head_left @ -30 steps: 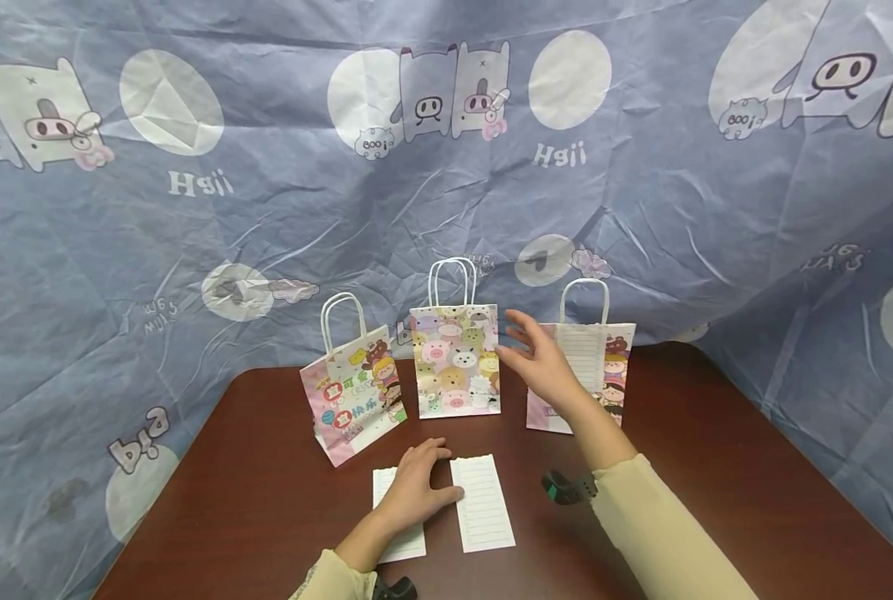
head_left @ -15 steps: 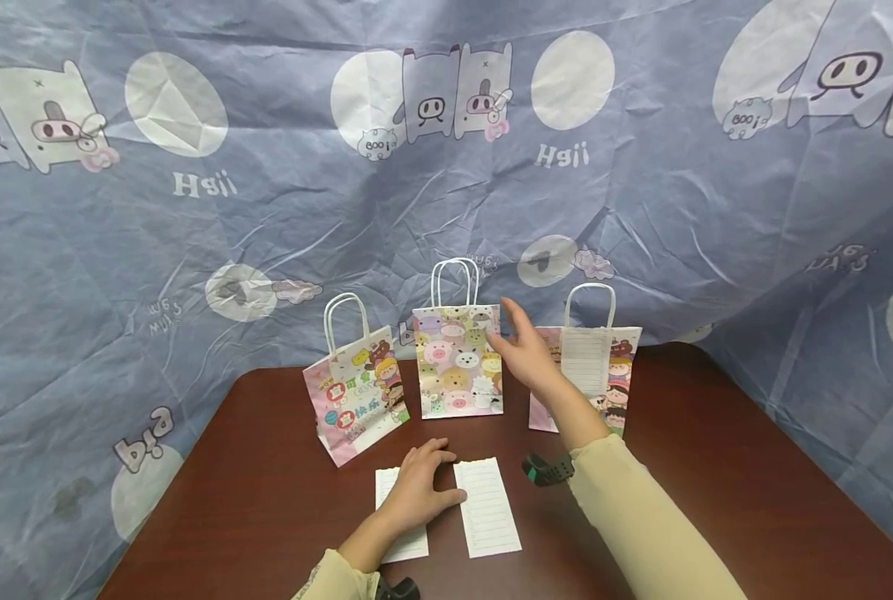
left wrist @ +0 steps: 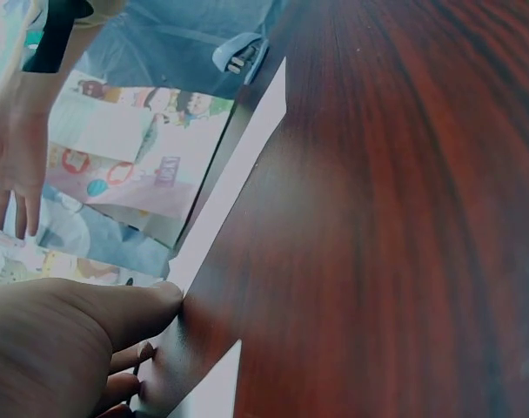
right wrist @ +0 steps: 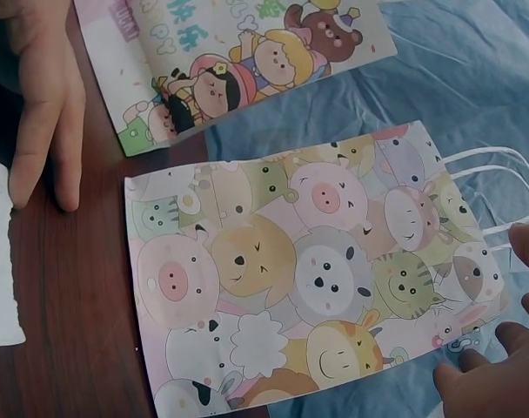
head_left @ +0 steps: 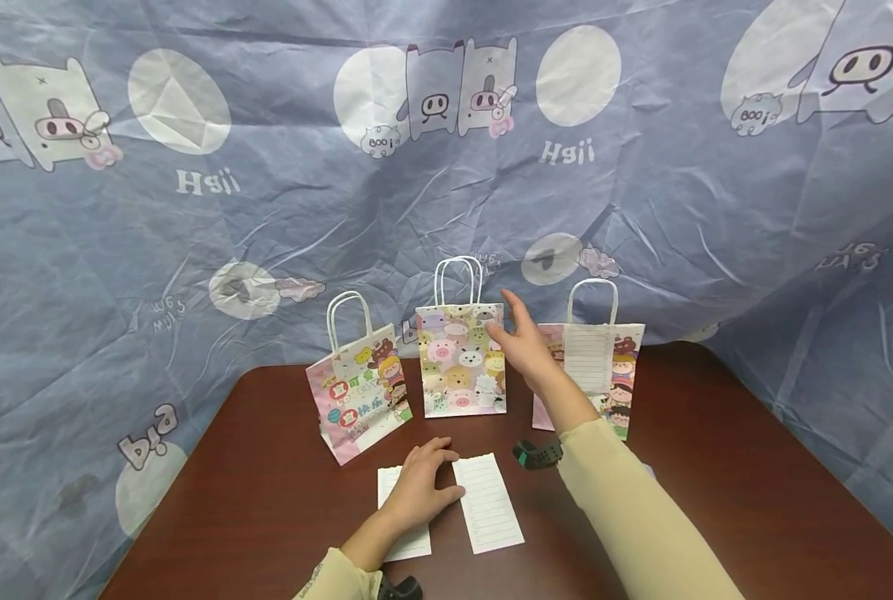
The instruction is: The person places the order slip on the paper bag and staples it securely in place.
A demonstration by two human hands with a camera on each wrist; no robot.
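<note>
Backdrop (head_left: 431, 208), creased blue cloth; tabletop (head_left: 724, 475), glossy red-brown wood grain, open at its right edge; animal-print bag (head_left: 461, 375), smooth paper, stands upright near the back edge; right hand (head_left: 523, 340), spread, is slightly higher at its upper right side than a second ago, contact unclear; left hand (head_left: 418, 492), loosely spread, covers part of one ruled paper slip (head_left: 413, 546), thumb at another's (head_left: 487, 504) edge.

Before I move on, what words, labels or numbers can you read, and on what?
"Haii", twice: backdrop
"BOO¡", twice: backdrop
"bia", apparently: backdrop, left
"快乐": left bag
"可爱", probably: left bag
Too small, blurred or partly hidden: the rest on the backdrop and left bag, lettering on the right bag, any print on the paper slips.
</note>
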